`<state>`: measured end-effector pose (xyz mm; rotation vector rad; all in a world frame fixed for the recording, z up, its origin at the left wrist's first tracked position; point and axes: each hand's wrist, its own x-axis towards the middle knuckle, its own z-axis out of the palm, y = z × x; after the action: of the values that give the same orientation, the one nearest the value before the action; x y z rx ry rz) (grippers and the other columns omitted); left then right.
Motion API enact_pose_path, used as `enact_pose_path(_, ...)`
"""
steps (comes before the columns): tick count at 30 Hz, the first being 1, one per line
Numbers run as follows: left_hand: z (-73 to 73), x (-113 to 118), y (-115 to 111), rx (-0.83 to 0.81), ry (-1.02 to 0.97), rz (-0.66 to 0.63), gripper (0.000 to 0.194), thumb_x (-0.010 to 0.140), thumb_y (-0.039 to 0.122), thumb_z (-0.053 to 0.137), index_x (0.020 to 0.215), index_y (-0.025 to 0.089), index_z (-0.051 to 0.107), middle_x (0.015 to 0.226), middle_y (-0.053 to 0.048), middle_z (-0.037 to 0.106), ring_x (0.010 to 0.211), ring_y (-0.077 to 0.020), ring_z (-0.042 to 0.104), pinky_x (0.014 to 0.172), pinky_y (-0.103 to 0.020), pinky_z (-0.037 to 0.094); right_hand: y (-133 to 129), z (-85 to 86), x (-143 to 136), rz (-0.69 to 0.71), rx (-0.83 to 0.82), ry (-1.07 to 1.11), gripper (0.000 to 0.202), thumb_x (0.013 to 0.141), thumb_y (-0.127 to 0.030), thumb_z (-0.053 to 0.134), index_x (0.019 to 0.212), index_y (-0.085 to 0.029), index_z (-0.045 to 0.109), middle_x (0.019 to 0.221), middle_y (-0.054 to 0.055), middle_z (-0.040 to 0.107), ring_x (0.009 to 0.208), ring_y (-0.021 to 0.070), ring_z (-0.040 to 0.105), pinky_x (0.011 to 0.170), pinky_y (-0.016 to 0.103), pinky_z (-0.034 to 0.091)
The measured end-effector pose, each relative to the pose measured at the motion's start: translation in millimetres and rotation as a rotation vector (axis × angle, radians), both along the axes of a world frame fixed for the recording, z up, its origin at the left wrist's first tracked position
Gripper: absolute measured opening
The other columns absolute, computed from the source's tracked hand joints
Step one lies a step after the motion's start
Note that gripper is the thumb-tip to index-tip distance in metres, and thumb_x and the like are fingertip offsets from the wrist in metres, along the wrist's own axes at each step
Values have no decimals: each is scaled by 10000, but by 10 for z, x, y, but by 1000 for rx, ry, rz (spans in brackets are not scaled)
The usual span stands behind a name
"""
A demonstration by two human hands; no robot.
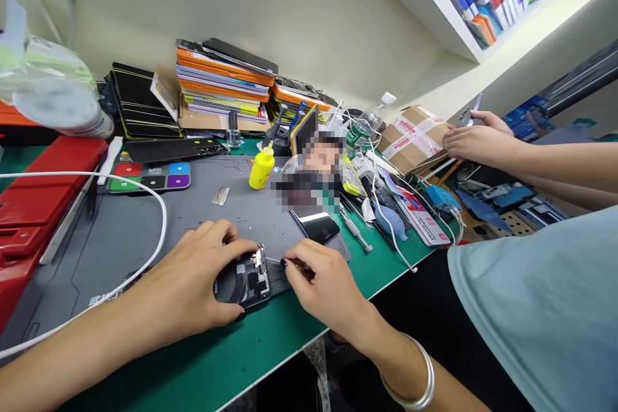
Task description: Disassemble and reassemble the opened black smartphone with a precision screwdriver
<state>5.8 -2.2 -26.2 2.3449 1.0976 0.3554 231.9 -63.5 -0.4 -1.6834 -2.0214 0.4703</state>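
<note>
An opened phone (251, 283) with its inner parts showing lies near the front edge of the grey mat (203, 206). My left hand (212, 270) grips it, thumb on the near side and fingers over the far side. On its right, my right hand (323, 277) pinches a thin metal tool (274, 261), whose tip reaches the phone's right end; exact contact cannot be made out. Beyond my right hand lies a dark glossy phone (319, 226). A small metal plate (221, 196) and a yellow bottle (261, 167) are farther back on the mat.
A white cable (164, 206) arches over my left forearm. Red cases (43, 206) stand at the left, stacked boxes (224, 77) behind. Tools, a blue blower (390, 222) and cables crowd the right. Another person's hands (476, 135) hold something by a taped carton (415, 138).
</note>
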Motion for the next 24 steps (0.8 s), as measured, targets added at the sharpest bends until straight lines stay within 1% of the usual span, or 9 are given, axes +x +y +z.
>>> enact_pose_path(3, 34, 18, -20, -30, -7, 19, 637, 617, 281, 753, 1246, 323, 659, 1158, -55, 597, 1008, -282, 568, 891, -434, 478, -1, 8, -29, 15, -14, 24, 149, 878, -113, 562, 820, -202, 667, 761, 0, 667, 622, 116, 574, 558, 240, 394)
enact_pose_path(6, 33, 19, -32, -36, -4, 31, 760, 612, 286, 756, 1352, 306, 590, 1172, -63, 600, 1011, -286, 570, 893, -442, 481, -10, 16, -83, 0, -2, 65, 145, 871, -100, 577, 817, -204, 662, 759, -7, 667, 589, 105, 554, 537, 235, 390)
enact_pose_path(10, 18, -6, -22, 1, -40, -2, 830, 615, 253, 759, 1409, 336, 536, 1234, -62, 601, 1074, -294, 576, 930, -436, 485, -64, 5, -173, 14, 108, 79, 128, 896, -136, 578, 836, -208, 665, 763, 4, 666, 622, 122, 587, 563, 242, 417)
enact_pose_path(12, 34, -23, 4, -1, -68, -61, 723, 631, 244, 756, 1328, 349, 597, 1246, -51, 610, 1099, -294, 581, 951, -434, 485, -105, -11, -215, 38, 158, 30, 132, 923, -160, 564, 853, -205, 665, 765, 13, 667, 612, 127, 590, 565, 249, 422)
enact_pose_path(14, 67, -39, 40, -38, -103, -112, 518, 687, 259, 734, 1195, 338, 667, 1201, -37, 636, 1084, -275, 598, 946, -412, 495, -145, -28, -246, 63, 183, -21, 144, 945, -176, 550, 862, -201, 665, 765, 20, 669, 596, 129, 587, 558, 254, 421)
enact_pose_path(17, 115, -63, 97, -95, -146, -147, 167, 811, 268, 637, 956, 302, 711, 1077, -17, 670, 997, -221, 628, 873, -344, 516, -191, -41, -261, 99, 192, -39, 142, 955, -176, 550, 883, -195, 671, 775, 29, 681, 625, 141, 616, 573, 257, 441)
enact_pose_path(18, 121, -73, 113, -94, -146, -155, 117, 836, 258, 605, 885, 293, 706, 1042, -11, 675, 969, -208, 632, 845, -326, 518, -203, -39, -255, 110, 191, -31, 133, 954, -174, 558, 894, -193, 674, 783, 31, 686, 638, 143, 626, 581, 258, 451)
enact_pose_path(20, 118, -96, 139, -65, -137, -175, 141, 860, 238, 566, 801, 282, 686, 1008, -2, 680, 938, -193, 636, 818, -311, 515, -223, -22, -221, 130, 191, -4, 114, 948, -165, 573, 914, -189, 679, 796, 33, 689, 654, 145, 633, 593, 258, 467)
enact_pose_path(24, 94, -153, 170, -7, -142, -251, 165, 870, 224, 539, 776, 280, 663, 1011, 9, 685, 925, -177, 654, 796, -295, 521, -249, 14, -76, 99, 184, 50, 116, 936, -139, 569, 889, -175, 670, 773, 34, 661, 632, 134, 599, 564, 255, 452)
